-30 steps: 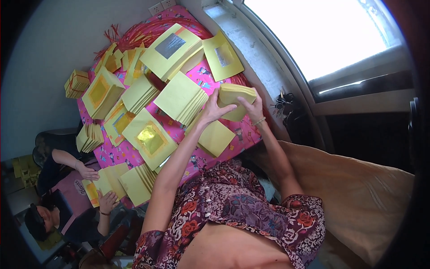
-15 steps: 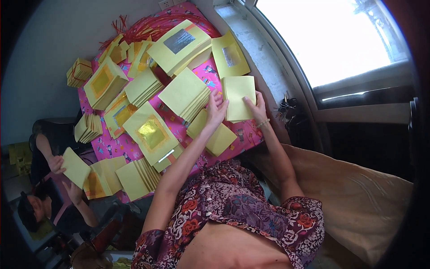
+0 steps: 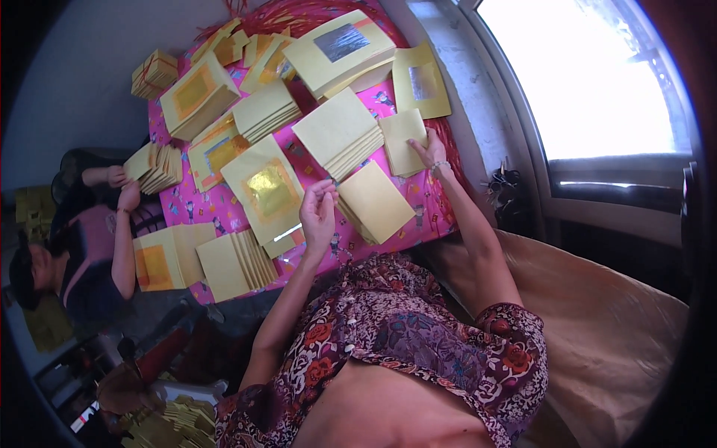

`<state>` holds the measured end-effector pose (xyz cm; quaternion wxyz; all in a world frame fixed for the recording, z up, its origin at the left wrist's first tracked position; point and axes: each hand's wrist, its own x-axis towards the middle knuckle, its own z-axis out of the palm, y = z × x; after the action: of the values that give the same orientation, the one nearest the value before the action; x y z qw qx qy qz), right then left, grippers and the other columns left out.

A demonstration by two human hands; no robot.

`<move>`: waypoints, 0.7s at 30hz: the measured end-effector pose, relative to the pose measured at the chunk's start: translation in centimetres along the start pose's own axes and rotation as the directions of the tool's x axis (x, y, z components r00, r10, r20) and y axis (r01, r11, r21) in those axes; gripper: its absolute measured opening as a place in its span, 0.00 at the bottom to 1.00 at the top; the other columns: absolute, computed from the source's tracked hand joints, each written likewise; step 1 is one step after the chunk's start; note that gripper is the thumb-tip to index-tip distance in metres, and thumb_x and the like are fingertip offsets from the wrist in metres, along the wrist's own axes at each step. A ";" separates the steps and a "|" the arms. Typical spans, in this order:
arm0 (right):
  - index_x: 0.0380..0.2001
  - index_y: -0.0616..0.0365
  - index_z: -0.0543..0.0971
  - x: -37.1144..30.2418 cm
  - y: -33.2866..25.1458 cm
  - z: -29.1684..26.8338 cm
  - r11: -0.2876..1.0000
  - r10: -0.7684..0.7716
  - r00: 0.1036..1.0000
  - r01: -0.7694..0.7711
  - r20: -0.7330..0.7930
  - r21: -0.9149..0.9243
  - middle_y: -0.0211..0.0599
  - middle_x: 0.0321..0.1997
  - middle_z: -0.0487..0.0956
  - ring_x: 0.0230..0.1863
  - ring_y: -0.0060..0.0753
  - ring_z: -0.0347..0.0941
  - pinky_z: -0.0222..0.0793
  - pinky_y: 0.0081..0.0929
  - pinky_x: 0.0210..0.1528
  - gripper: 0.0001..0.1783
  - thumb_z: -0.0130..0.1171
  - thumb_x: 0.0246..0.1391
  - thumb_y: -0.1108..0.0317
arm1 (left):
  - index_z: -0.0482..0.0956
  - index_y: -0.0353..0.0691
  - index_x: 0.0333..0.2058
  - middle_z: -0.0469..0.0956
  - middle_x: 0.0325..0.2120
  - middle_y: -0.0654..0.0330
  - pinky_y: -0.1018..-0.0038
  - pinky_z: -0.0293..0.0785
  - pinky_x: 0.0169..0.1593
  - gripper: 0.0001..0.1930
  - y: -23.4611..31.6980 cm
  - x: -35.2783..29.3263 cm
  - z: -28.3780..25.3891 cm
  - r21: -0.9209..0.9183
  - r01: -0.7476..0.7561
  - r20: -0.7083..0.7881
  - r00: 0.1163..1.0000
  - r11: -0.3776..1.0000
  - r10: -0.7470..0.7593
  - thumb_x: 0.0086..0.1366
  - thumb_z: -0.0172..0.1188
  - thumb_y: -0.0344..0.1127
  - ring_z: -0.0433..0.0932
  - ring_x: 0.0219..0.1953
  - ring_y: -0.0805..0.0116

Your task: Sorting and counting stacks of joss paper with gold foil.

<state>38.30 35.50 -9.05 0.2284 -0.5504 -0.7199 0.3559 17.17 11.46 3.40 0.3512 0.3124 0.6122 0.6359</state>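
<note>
My right hand point(image 3: 431, 151) grips the right side of a small stack of yellow paper sheets point(image 3: 402, 142), thumb on top, near the table's right edge. My left hand point(image 3: 320, 216) is drawn away from that stack, its fingers curled together with nothing visible in them. It hovers by the left edge of another yellow paper pile point(image 3: 379, 203). Just beyond lies a thicker, stepped stack of yellow sheets point(image 3: 336, 131). To the left of my left hand is a yellow pile with a gold foil square point(image 3: 269, 192) on top.
A pink patterned cloth point(image 3: 351, 254) covers the table. Tall foil-marked paper stacks point(image 3: 343, 48) and red strands point(image 3: 299, 16) occupy the far side. At the left, another person's hands point(image 3: 123, 183) touch a fanned stack point(image 3: 157, 168). A window point(image 3: 590, 82) borders the right.
My left hand has let go of the small stack and moved left and nearer; my right hand still holds it. The co-worker's hands moved from a single yellow pad to the fanned stack. The view shifted.
</note>
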 end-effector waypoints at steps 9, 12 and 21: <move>0.52 0.71 0.62 -1.6 -1.3 0.1 0.926 -0.122 0.984 0.065 -0.132 -0.372 0.61 0.47 0.68 0.49 0.58 0.65 0.63 0.46 0.50 0.37 0.58 0.49 0.52 | 0.60 0.37 0.54 0.68 0.43 0.53 0.77 0.70 0.35 0.32 -5.1 -4.8 -0.5 0.231 0.380 -0.068 0.925 0.896 -0.375 0.55 0.64 0.41 0.68 0.35 0.72; 0.53 0.73 0.60 -3.0 -2.3 -1.3 0.898 -0.267 0.945 0.172 -0.191 -0.406 0.62 0.49 0.67 0.52 0.58 0.63 0.61 0.45 0.53 0.35 0.57 0.50 0.56 | 0.56 0.33 0.52 0.65 0.42 0.48 0.74 0.72 0.36 0.36 -7.2 -4.8 0.3 0.231 0.336 -0.079 0.942 0.913 -0.326 0.52 0.66 0.42 0.72 0.33 0.68; 0.42 0.62 0.71 -12.6 -14.6 -1.8 0.874 -0.446 0.892 0.451 0.072 -0.178 0.48 0.39 0.71 0.42 0.49 0.67 0.64 0.39 0.44 0.17 0.58 0.49 0.67 | 0.57 0.34 0.53 0.65 0.42 0.52 0.74 0.71 0.39 0.32 -8.0 -5.7 0.6 0.156 0.258 -0.161 0.959 0.954 -0.233 0.54 0.64 0.36 0.69 0.37 0.69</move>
<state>34.08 21.89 4.07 0.2408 -0.3828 -0.8616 0.2306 21.37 7.12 -4.40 0.3544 0.2178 0.7232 0.5513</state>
